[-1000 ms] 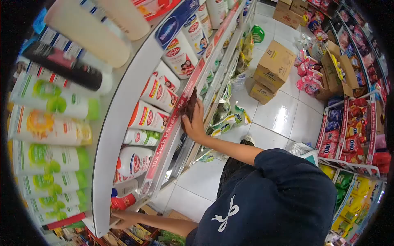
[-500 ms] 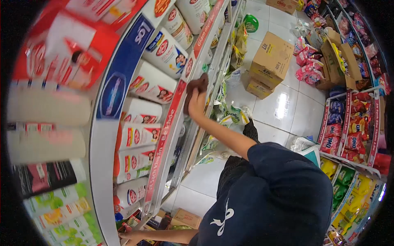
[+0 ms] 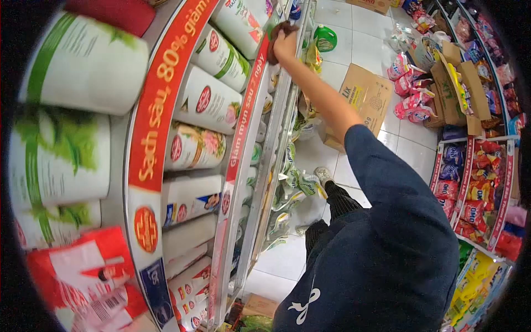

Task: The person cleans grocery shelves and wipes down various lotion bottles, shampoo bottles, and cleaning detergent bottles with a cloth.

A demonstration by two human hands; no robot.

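My right hand (image 3: pixel 285 47) is closed around a bunched brown cloth (image 3: pixel 280 32) at the far end of my stretched-out arm. The cloth rests against the red label strip (image 3: pixel 246 110) along a shelf's front edge. Behind that strip lie white shampoo bottles (image 3: pixel 207 99) with red emblems, close to my hand. A blue-capped bottle (image 3: pixel 295 11) is just past the cloth. My left hand is outside the view.
An upper shelf edge with an orange-red strip (image 3: pixel 160 83) runs nearby, holding white-green tubs (image 3: pixel 83 63). Green-white pouches (image 3: pixel 301 185) hang lower. On the tiled floor (image 3: pixel 337 61) stand a Lix carton (image 3: pixel 368 94), an opened carton (image 3: pixel 456 83) and pink packs (image 3: pixel 412 91).
My right hand has moved farther along the label strip with the cloth. The view has shifted along the shelves. My left hand, at a lower shelf edge before, has left the view.
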